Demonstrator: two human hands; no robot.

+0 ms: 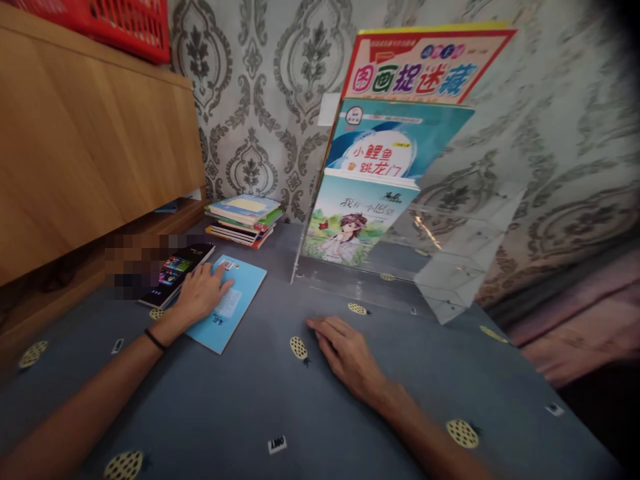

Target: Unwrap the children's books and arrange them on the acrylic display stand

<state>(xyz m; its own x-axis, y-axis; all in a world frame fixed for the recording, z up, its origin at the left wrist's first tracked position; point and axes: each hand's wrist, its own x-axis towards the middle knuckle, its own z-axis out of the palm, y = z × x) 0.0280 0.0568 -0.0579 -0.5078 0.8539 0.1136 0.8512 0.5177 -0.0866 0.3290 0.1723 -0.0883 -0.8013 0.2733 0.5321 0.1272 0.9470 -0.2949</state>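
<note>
My left hand (204, 291) lies on a light blue book (243, 283) with its fingers spread over the cover. The book is flat on the grey-blue pineapple-print cloth (240, 413). Just left of it is a dark, flat book-like item (173, 280) with small colourful pictures, partly covered by a blurred patch. My right hand (347, 350) rests on the cloth with fingers stretched forward, holding nothing. Beyond it stands a clear acrylic rack (360, 283). Three tiers of books stand in it: a green girl-cover book (340, 233), a teal book (385, 137) and a large red-edged book (425, 63).
A stack of several thin books (245, 220) sits by the patterned wall (250, 153). A wooden cabinet (100, 147) takes up the left side, with a red plastic basket (135, 30) on top. Pinkish fabric (575, 320) hangs at the right edge.
</note>
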